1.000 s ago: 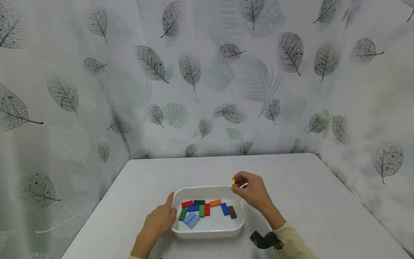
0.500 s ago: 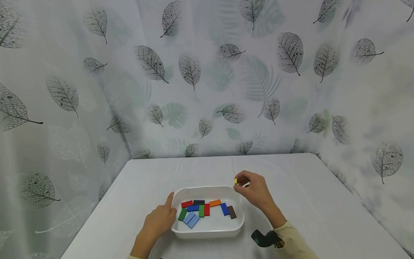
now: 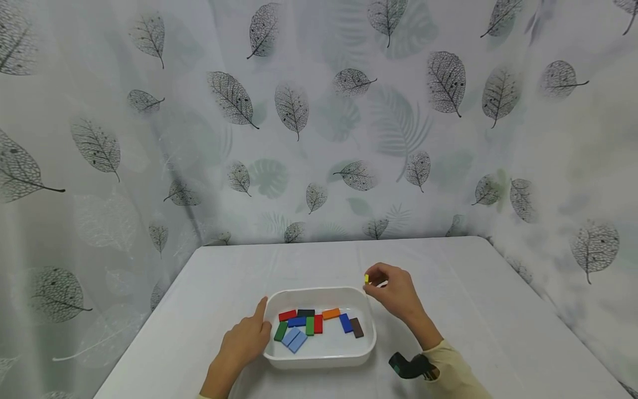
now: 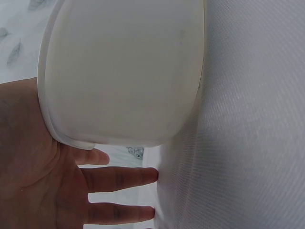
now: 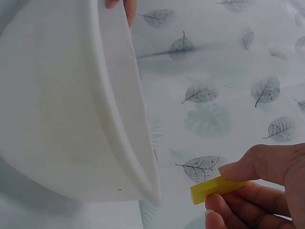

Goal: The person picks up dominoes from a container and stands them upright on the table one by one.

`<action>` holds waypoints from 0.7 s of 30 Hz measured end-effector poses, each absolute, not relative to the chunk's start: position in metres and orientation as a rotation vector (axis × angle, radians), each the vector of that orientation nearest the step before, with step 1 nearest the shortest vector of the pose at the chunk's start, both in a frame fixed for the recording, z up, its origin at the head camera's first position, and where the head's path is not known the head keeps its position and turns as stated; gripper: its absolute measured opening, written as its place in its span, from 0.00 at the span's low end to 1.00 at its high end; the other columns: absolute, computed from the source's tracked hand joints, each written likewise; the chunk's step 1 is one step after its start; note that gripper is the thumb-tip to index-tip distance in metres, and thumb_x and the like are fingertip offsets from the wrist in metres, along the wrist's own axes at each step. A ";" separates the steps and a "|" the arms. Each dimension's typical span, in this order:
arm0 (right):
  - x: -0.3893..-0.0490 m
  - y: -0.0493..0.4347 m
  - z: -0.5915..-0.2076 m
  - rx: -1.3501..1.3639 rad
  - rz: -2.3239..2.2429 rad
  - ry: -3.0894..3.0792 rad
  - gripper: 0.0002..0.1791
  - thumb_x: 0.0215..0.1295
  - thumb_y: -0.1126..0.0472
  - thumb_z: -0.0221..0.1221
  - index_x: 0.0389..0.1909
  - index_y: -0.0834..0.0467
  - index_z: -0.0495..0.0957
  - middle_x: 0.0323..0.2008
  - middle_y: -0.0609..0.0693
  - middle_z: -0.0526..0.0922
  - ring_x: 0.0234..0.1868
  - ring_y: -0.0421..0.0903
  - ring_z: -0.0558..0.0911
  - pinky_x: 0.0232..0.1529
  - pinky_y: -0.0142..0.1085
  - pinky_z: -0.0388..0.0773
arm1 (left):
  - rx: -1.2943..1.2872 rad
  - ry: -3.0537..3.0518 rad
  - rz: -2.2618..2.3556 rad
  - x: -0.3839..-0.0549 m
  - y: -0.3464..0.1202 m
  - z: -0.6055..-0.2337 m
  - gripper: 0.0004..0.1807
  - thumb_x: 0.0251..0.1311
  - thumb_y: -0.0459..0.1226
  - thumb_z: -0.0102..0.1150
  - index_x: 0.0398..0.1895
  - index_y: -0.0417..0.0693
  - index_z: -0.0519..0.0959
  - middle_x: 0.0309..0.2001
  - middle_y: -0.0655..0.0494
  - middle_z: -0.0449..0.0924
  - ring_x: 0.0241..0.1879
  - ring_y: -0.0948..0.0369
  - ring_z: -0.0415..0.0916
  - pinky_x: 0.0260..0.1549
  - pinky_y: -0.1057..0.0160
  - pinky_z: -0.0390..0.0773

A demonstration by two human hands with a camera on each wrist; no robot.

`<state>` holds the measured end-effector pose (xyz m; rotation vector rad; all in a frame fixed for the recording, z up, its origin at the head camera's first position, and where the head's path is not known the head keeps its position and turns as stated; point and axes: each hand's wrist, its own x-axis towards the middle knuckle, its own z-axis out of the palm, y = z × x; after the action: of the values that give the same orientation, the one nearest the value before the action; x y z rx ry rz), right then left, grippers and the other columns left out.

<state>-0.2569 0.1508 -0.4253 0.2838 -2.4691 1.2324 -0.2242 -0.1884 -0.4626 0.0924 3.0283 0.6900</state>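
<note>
White table (image 3: 498, 310), right fingers (image 5: 259, 164) (forearm (image 3: 422, 331) aslant) round a yellow block (image 5: 209, 189), left fingers (image 3: 261, 307) round a tray's rim (image 3: 319, 288).

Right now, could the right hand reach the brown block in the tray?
Probably, though the right hand pinches a yellow block; the brown block lies uncovered in the tray on that hand's side.

Holds both forearms (image 3: 219, 377) out forward, with straight fingers (image 4: 121, 179) on the left hand (image 3: 244, 338) and a thumb-to-finger pinch on the right hand (image 3: 395, 292).
</note>
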 end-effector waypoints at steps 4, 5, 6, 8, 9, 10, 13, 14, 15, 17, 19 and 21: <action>-0.259 0.153 -0.428 0.259 1.233 -2.482 0.11 0.57 0.68 0.73 0.41 0.60 0.85 0.35 0.49 0.85 0.37 0.47 0.84 0.41 0.45 0.84 | 0.086 3.030 0.681 -0.225 -0.189 -0.463 0.34 0.74 0.41 0.48 0.80 0.39 0.58 0.20 0.52 0.68 0.16 0.56 0.66 0.17 0.61 0.67; -0.259 0.153 -0.429 0.253 1.234 -2.484 0.11 0.57 0.68 0.73 0.41 0.60 0.85 0.35 0.49 0.85 0.37 0.47 0.84 0.41 0.45 0.84 | 0.082 3.029 0.678 -0.225 -0.190 -0.463 0.34 0.74 0.41 0.47 0.80 0.39 0.58 0.20 0.52 0.68 0.16 0.56 0.66 0.18 0.61 0.67; -0.260 0.153 -0.429 0.248 1.234 -2.486 0.11 0.57 0.68 0.73 0.40 0.59 0.85 0.34 0.49 0.85 0.37 0.48 0.84 0.40 0.45 0.84 | 0.085 3.030 0.677 -0.225 -0.190 -0.464 0.34 0.74 0.41 0.47 0.80 0.39 0.58 0.20 0.52 0.68 0.17 0.56 0.66 0.18 0.60 0.67; -0.261 0.155 -0.431 0.239 1.238 -2.490 0.11 0.57 0.68 0.73 0.40 0.60 0.85 0.34 0.49 0.85 0.37 0.48 0.84 0.40 0.45 0.84 | 0.081 3.031 0.675 -0.226 -0.190 -0.464 0.34 0.74 0.41 0.47 0.80 0.40 0.58 0.20 0.52 0.68 0.17 0.56 0.66 0.18 0.60 0.67; -0.262 0.155 -0.432 0.236 1.242 -2.490 0.11 0.57 0.68 0.73 0.40 0.60 0.85 0.34 0.49 0.85 0.37 0.48 0.84 0.40 0.45 0.84 | 0.083 3.031 0.677 -0.226 -0.190 -0.465 0.34 0.74 0.41 0.47 0.80 0.39 0.58 0.20 0.52 0.68 0.17 0.56 0.66 0.18 0.60 0.67; -0.263 0.156 -0.432 0.232 1.247 -2.490 0.11 0.57 0.68 0.73 0.40 0.60 0.85 0.34 0.48 0.85 0.37 0.48 0.84 0.40 0.45 0.84 | 0.085 3.030 0.679 -0.226 -0.189 -0.465 0.34 0.74 0.41 0.47 0.80 0.39 0.58 0.20 0.52 0.68 0.17 0.56 0.66 0.18 0.60 0.67; -0.265 0.157 -0.435 0.222 1.259 -2.495 0.11 0.56 0.68 0.73 0.41 0.60 0.85 0.34 0.48 0.85 0.37 0.48 0.85 0.40 0.45 0.83 | 0.086 3.031 0.684 -0.226 -0.189 -0.465 0.34 0.74 0.41 0.47 0.80 0.39 0.58 0.20 0.52 0.68 0.17 0.56 0.66 0.18 0.60 0.68; -0.266 0.157 -0.435 0.218 1.263 -2.496 0.11 0.56 0.68 0.73 0.41 0.60 0.85 0.34 0.48 0.85 0.37 0.48 0.85 0.40 0.45 0.83 | 0.083 3.030 0.683 -0.226 -0.189 -0.465 0.34 0.74 0.41 0.47 0.80 0.39 0.58 0.20 0.52 0.68 0.17 0.56 0.66 0.18 0.60 0.67; -0.266 0.158 -0.436 0.216 1.266 -2.497 0.11 0.56 0.68 0.73 0.41 0.60 0.85 0.34 0.48 0.85 0.37 0.48 0.85 0.40 0.45 0.83 | 0.082 3.032 0.682 -0.226 -0.189 -0.465 0.34 0.74 0.41 0.47 0.80 0.39 0.58 0.20 0.52 0.68 0.17 0.56 0.66 0.18 0.60 0.67; -0.267 0.158 -0.437 0.210 1.269 -2.501 0.11 0.57 0.67 0.73 0.41 0.60 0.85 0.34 0.48 0.85 0.37 0.48 0.85 0.40 0.45 0.83 | 0.076 3.032 0.679 -0.226 -0.189 -0.465 0.34 0.74 0.41 0.47 0.80 0.39 0.58 0.20 0.52 0.68 0.16 0.56 0.66 0.18 0.61 0.67; -0.268 0.159 -0.439 0.206 1.271 -2.502 0.11 0.57 0.67 0.73 0.41 0.60 0.85 0.34 0.48 0.85 0.37 0.48 0.84 0.40 0.45 0.83 | 0.076 3.033 0.679 -0.226 -0.189 -0.465 0.35 0.74 0.41 0.47 0.80 0.39 0.58 0.20 0.52 0.67 0.16 0.56 0.65 0.18 0.61 0.67; -0.269 0.160 -0.440 0.200 1.275 -2.502 0.11 0.57 0.67 0.73 0.41 0.60 0.85 0.34 0.48 0.85 0.37 0.48 0.84 0.40 0.45 0.84 | 0.074 3.032 0.680 -0.226 -0.189 -0.464 0.35 0.73 0.41 0.47 0.80 0.39 0.58 0.20 0.52 0.67 0.16 0.56 0.66 0.18 0.61 0.67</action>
<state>-0.2693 0.1599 -0.4397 0.2005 -2.5021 1.2751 -0.2260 -0.1889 -0.4645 0.0737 3.0325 0.6801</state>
